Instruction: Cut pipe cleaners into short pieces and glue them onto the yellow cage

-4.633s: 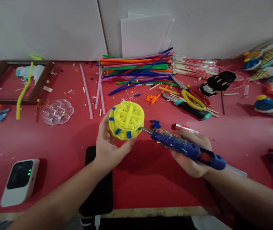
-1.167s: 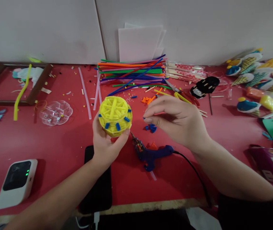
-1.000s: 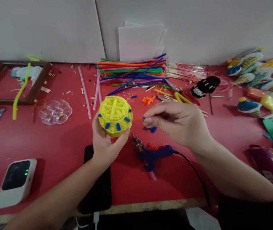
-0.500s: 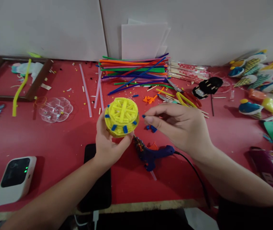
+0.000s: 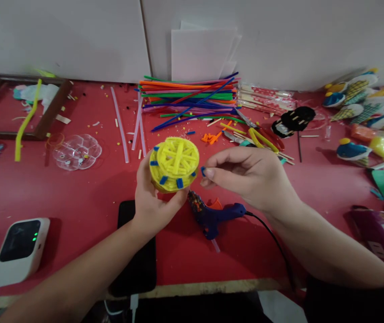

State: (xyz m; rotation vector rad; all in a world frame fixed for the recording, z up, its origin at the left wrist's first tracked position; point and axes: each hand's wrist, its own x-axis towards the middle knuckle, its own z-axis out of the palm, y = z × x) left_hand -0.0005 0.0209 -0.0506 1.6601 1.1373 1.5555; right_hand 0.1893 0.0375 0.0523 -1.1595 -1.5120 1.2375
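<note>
My left hand [image 5: 153,202] grips a round yellow craft piece [image 5: 177,158] made of pipe cleaner, with a spoked top. Several short blue bits stick to its lower rim. Just right of it, my right hand [image 5: 250,177] pinches a small blue pipe-cleaner piece [image 5: 203,171] between thumb and forefinger, a little apart from the yellow rim. Below both hands a dark blue glue gun [image 5: 214,217] lies on its side on the red table [image 5: 87,197], a clear stick poking from its back end and its nozzle near my left thumb.
Bundled coloured pipe cleaners [image 5: 188,96] lie at the back, with scissors [image 5: 262,137] to their right. A black phone [image 5: 136,255] is under my left forearm, a white device [image 5: 20,251] farther left. At right stand a purple power strip [image 5: 378,233] and several small stuffed figures [image 5: 351,150].
The yellow piece has shifted slightly right and turned a little in my left hand. My right hand has tilted the blue bit and lowered it slightly beside the rim.
</note>
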